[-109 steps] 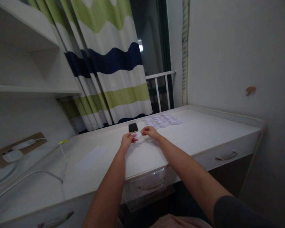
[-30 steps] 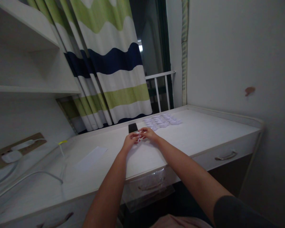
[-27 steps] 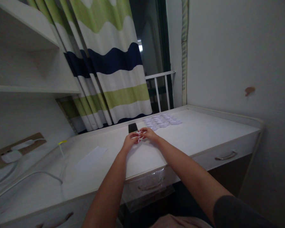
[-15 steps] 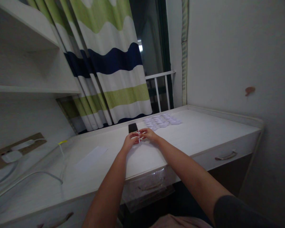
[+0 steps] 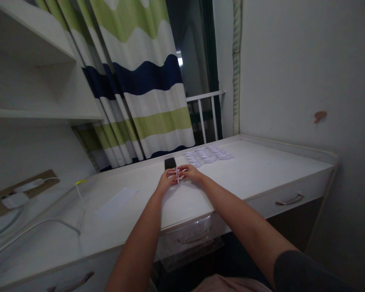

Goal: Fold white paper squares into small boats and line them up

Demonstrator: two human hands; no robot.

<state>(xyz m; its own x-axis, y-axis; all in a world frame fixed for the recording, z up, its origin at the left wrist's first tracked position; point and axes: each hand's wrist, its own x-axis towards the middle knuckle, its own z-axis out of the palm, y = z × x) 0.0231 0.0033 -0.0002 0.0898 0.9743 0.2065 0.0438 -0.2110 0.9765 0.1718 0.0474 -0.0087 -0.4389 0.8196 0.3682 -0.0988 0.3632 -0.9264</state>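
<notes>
My left hand (image 5: 165,182) and my right hand (image 5: 192,173) meet over the white desk (image 5: 255,170), fingertips pinched together on a small piece of white paper (image 5: 177,174) held upright between them. Just beyond the hands lies a dark phone (image 5: 170,163), flat on the desk. Farther back to the right, several small folded white paper pieces (image 5: 207,155) lie spread in a cluster. A flat white paper sheet (image 5: 117,201) rests on the desk to the left of my left arm.
A striped green, white and navy curtain (image 5: 146,81) hangs behind the desk. White shelves (image 5: 33,113) stand at the left, with a socket board and white cables (image 5: 27,190) below. Desk drawers with handles (image 5: 290,199) face me; a wall closes the right side.
The hands have drawn closer together and the small paper between them has gone from lying flatter to standing upright and narrower. The arms have barely shifted.
</notes>
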